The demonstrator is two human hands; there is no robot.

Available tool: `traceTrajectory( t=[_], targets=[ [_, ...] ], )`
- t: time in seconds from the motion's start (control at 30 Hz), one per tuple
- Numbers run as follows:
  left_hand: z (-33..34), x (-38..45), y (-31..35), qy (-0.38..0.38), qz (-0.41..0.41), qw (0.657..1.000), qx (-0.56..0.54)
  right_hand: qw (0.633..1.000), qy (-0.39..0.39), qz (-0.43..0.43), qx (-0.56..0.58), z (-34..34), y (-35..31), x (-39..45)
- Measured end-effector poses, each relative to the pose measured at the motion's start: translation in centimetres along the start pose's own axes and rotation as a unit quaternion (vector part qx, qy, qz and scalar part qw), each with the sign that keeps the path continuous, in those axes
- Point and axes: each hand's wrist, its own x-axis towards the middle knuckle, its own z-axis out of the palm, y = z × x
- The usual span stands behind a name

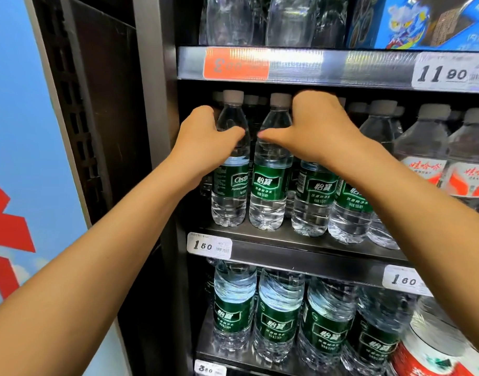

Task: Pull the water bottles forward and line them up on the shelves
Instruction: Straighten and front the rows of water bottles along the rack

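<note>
Our left hand (pixel 203 137) has its grip around the leftmost clear, green-labelled bottle (pixel 230 169) on the middle shelf (pixel 300 240). Our right hand (pixel 314 128) curls over a third bottle (pixel 313 196), past the second bottle (pixel 270 175). They stand near the shelf's front edge, with more bottles behind.

"1.60" price tag (pixel 209 245), "怡寶" bottle (pixel 269 183)

bottles (pixel 270 169) in row on shelf (pixel 300 248)
</note>
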Motion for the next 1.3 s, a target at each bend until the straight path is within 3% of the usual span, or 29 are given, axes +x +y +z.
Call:
traceTrajectory(
  t=[0.13,0.37,0.6,0.83,1.0,1.3],
  targets=[
    [-0.5,-0.2,0.4,-0.018,-0.012,1.0,-0.023,1.0,-0.027,0.004,-0.006,-0.5,0.0,0.2],
    [0.6,-0.6,0.5,0.054,0.039,0.993,0.1,0.999,-0.041,0.012,0.008,-0.6,0.3,0.2],
    [-0.3,-0.3,0.6,-0.027,-0.032,0.997,-0.068,1.0,-0.009,-0.003,0.0,0.3,0.1,-0.1],
    [0.6,-0.5,0.6,0.059,0.036,0.993,0.091,1.0,0.002,-0.007,0.008,0.4,0.1,-0.2],
    [0.4,-0.3,-0.1,0.06,0.02,0.998,0.028,0.999,0.026,-0.011,0.021,0.5,0.6,-0.1],
    [0.5,-0.4,0.3,0.103,0.047,0.988,0.104,1.0,0.008,0.002,0.015,0.4,0.7,0.4]
  ],
)
